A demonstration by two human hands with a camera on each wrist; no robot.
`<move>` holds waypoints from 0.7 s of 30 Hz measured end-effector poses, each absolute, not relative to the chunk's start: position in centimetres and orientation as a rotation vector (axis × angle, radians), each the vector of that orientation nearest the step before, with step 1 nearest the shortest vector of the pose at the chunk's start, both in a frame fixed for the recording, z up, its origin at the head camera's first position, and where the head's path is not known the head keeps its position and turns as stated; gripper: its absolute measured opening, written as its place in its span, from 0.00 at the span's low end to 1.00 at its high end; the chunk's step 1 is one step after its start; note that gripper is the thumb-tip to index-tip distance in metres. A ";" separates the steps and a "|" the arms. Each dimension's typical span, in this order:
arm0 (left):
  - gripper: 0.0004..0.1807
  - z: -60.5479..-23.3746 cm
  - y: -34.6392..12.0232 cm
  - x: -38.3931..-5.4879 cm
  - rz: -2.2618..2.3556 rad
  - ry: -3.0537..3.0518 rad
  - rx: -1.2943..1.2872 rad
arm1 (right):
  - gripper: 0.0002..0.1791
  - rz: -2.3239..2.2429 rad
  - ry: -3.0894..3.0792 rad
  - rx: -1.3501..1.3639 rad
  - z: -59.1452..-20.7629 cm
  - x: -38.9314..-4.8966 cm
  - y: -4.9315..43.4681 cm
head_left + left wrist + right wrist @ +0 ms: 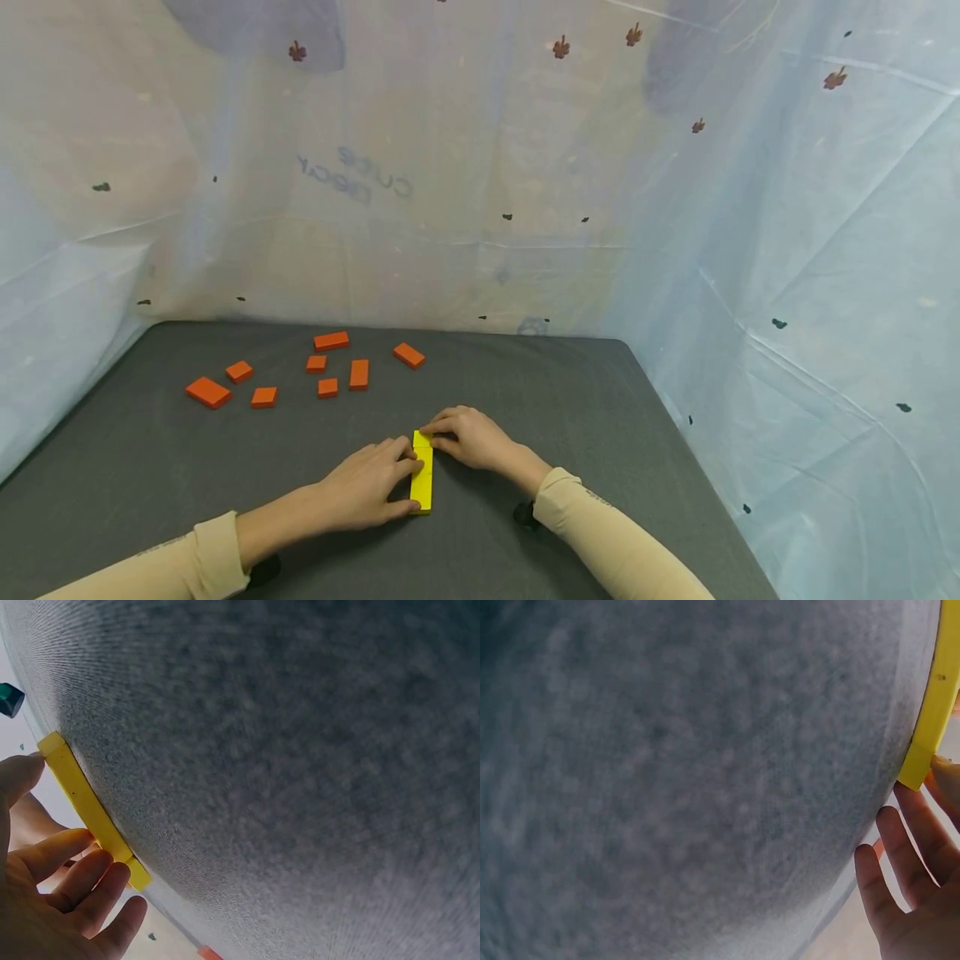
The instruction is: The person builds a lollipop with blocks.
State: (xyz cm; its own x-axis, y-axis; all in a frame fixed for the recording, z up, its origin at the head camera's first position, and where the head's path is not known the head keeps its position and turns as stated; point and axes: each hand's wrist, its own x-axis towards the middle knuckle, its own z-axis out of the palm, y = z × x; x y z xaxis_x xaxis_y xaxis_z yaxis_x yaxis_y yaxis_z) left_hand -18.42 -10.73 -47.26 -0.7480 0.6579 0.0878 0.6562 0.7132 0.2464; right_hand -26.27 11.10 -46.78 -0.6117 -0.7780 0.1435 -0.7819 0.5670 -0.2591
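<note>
Two yellow blocks lie end to end on the dark grey table: a long one (423,487) nearer me and a small one (422,438) at its far end. My left hand (363,485) holds the long block from the left, thumb at its near end and fingertips along its side towards the far end. The right hand (474,437) pinches the small block between thumb and forefinger. In the right wrist view the small block (915,766) meets the long block (939,697) end to end, and the other fingers spread beside it.
Several orange blocks lie scattered at the back left, among them a large one (208,392), an upright-lying one (359,375) and a slanted one (408,356). Translucent sheeting (450,167) hangs behind the table (562,392) and along both sides.
</note>
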 end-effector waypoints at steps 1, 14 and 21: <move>0.28 -47.3 -10.7 -18.4 0.412 2.902 1.112 | 0.16 0.470 -2.770 1.374 -46.8 -26.3 11.1; 0.28 -47.5 -10.7 -18.4 0.397 2.924 1.130 | 0.16 0.479 -2.847 1.259 -46.8 -26.2 10.5; 0.27 -47.4 -10.6 -18.3 0.410 2.925 1.137 | 0.15 0.496 -2.861 1.240 -46.6 -26.2 10.5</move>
